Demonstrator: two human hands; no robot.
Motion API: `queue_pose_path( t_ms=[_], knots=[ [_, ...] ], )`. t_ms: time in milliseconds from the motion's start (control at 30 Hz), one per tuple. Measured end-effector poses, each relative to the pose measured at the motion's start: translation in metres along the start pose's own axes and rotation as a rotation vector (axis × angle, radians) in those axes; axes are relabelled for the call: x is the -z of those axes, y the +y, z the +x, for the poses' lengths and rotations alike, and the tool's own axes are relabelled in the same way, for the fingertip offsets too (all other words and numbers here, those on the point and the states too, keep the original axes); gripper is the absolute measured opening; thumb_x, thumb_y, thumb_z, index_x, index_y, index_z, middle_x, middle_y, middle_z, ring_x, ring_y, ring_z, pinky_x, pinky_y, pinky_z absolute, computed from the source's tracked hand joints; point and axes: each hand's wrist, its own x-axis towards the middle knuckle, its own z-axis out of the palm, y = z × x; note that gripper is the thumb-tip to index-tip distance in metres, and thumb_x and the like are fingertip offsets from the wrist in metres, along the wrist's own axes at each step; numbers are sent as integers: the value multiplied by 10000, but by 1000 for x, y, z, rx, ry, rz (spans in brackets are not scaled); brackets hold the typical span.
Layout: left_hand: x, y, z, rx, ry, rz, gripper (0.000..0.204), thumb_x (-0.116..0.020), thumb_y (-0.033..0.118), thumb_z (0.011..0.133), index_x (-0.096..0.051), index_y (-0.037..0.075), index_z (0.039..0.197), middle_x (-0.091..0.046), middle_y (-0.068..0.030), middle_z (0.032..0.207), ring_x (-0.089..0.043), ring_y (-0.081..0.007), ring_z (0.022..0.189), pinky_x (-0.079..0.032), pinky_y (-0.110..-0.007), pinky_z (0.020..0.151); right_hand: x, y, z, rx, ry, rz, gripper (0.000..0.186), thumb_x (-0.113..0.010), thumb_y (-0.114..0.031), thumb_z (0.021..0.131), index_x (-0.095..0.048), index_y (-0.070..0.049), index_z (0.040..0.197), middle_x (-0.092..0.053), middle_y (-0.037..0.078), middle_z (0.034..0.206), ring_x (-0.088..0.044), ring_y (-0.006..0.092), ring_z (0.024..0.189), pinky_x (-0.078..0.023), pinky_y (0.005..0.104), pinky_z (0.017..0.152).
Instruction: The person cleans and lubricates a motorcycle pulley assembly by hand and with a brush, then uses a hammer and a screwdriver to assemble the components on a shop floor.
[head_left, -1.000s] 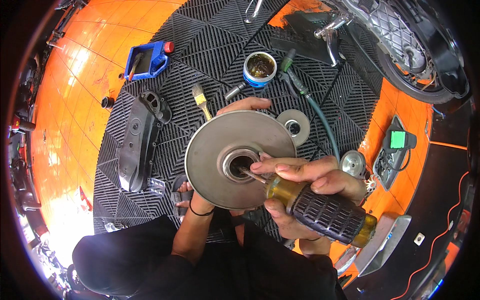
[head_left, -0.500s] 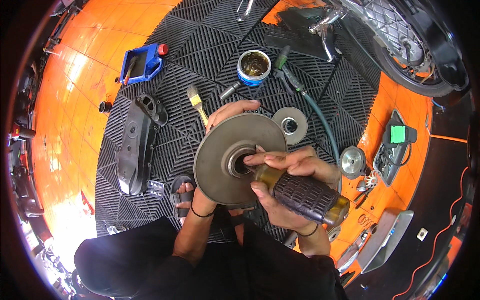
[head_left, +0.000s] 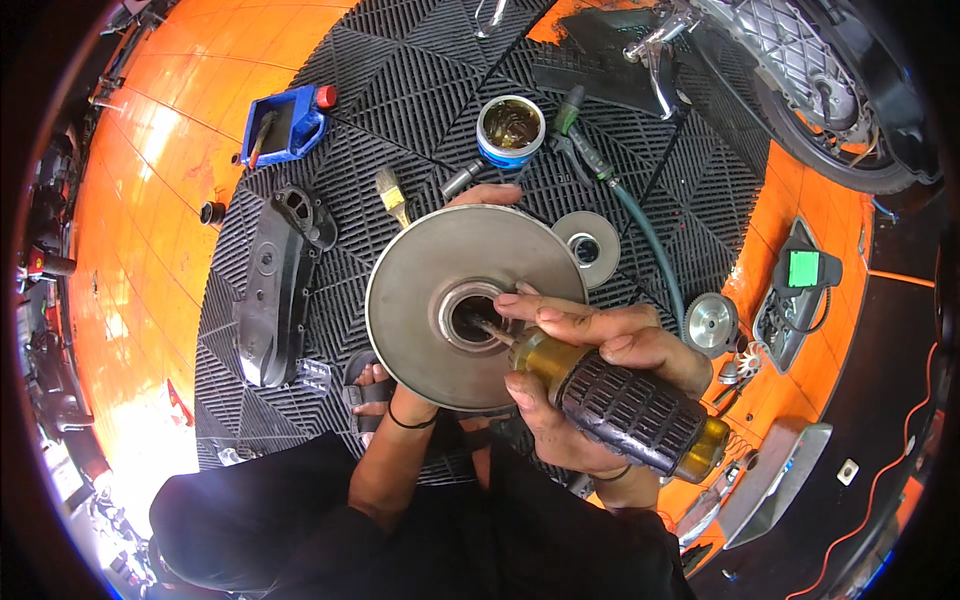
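Observation:
A round grey metal pulley disc [head_left: 420, 290] is tilted toward me, its raised hub and dark central bore showing. My left hand [head_left: 484, 195] supports it from behind; only fingertips over the top rim and the wrist below are seen. In my right hand [head_left: 640, 350] is a screwdriver [head_left: 630, 405] with an amber handle and a black ribbed grip. Its short shaft reaches into the bore, where the tip is hard to make out. My right index finger rests near the hub's edge. Behind the disc, a smaller ringed metal disc [head_left: 601, 262] lies on the mat.
On the black ribbed mat [head_left: 400, 90] are an open grease tub [head_left: 511, 128], a paintbrush [head_left: 391, 195], a socket [head_left: 462, 179], a hosed air gun [head_left: 585, 145] and a black cover [head_left: 270, 290]. A blue cut-open jug [head_left: 285, 125] stands left; a motorcycle wheel [head_left: 800, 150] is far right.
The disc appears larger and slightly farther left. My right hand and the screwdriver handle have shifted right and down, exposing more of the shaft inside the bore.

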Motion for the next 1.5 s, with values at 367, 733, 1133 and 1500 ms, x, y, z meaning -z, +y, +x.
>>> queue_pose_path(
  t_ms=[367,733,1133,1500],
  knots=[
    [-7,23,-2,-9,99,277,539,-647,337,945,-592,-48,1318,-569,-162,1376,-589,-192,1195,-488,-314,1006,-8,-3,-8,7,-61,-8,613,-791,-4,857,-267,-79,1166,-571,199,1265,-678,444,1144,-571,539,1016],
    [-7,17,-13,-130,82,554,527,-672,328,918,-607,-35,1295,-585,-172,1361,-581,-238,1229,-470,-358,1042,-14,6,-14,-60,-17,29,580,-749,51,861,-276,-67,1175,-538,246,1232,-655,431,1183,-587,506,1009],
    [-26,36,-5,-98,145,458,508,-688,326,902,-626,-24,1265,-596,-187,1351,-558,-296,1281,-440,-410,1088,-4,9,-21,15,38,-15,541,-789,-185,900,-314,-112,1148,-685,175,1144,-641,471,1205,-125,745,1184],
    [-10,27,-27,-67,33,413,506,-690,322,902,-623,-27,1263,-602,-185,1328,-568,-284,1244,-454,-397,1056,-14,22,-23,29,143,201,533,-783,-116,886,-338,-103,1179,-671,183,1087,-650,496,1172,-68,762,1189]
  ],
)
